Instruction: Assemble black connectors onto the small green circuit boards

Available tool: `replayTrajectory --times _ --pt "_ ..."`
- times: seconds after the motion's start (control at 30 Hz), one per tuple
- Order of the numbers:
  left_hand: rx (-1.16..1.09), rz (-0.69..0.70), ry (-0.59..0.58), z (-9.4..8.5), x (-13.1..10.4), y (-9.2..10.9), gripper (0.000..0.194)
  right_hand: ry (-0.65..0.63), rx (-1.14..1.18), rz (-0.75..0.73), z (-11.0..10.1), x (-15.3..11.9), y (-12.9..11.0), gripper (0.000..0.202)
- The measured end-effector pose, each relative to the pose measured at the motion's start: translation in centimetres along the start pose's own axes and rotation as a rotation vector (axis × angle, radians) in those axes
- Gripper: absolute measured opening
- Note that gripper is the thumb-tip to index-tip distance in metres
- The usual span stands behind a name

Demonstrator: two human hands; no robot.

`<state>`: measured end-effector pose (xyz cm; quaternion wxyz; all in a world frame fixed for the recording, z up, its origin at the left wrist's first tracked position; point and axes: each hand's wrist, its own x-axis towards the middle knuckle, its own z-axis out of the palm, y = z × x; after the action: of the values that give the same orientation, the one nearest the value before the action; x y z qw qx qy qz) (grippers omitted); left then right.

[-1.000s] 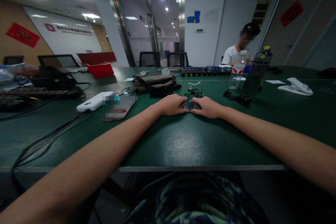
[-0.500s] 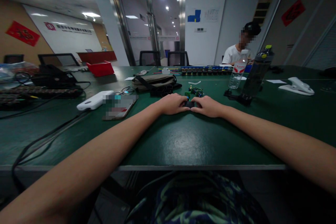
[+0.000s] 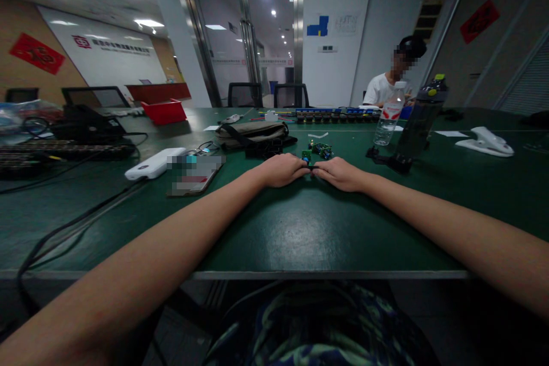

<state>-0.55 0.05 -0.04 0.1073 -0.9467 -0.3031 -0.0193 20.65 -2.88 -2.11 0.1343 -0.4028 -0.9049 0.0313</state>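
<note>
Two bottles (image 3: 389,119) (image 3: 422,120) stand on the counter (image 3: 295,234); two nearly closed hands (image 3: 281,171) (image 3: 342,174) pinch one piece (image 3: 312,167), thin and dark.

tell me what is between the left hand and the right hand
In the head view, a thin dark piece spans the gap between the left hand and the right hand, held by both.

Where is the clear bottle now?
In the head view, the clear bottle is right of centre, beyond the right hand and just left of the dark bottle.
</note>
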Motion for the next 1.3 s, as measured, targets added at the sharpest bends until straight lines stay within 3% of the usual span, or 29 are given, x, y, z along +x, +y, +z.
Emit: replayTrajectory --times 0.33,0.7,0.9,1.1,1.3 --pt "-0.013 -0.033 -0.01 -0.24 -0.14 0.3 0.034 -0.001 -0.008 0.015 0.11 0.01 0.12 0.037" --pt "-0.062 -0.044 0.064 -0.11 -0.32 0.18 0.034 -0.007 -0.017 0.046 -0.19 0.03 -0.43 0.041" --pt "-0.008 -0.056 0.024 -0.35 -0.28 0.48 0.027 -0.005 0.02 0.048 -0.13 -0.02 -0.36 0.044" --pt "-0.045 -0.062 0.021 -0.15 -0.17 0.34 0.031 0.093 0.084 0.072 0.42 -0.2 -0.27 0.025" --pt "-0.052 -0.046 0.023 0.0 -0.1 0.21 0.032 0.158 0.165 0.029 0.76 -0.36 -0.47 0.043"
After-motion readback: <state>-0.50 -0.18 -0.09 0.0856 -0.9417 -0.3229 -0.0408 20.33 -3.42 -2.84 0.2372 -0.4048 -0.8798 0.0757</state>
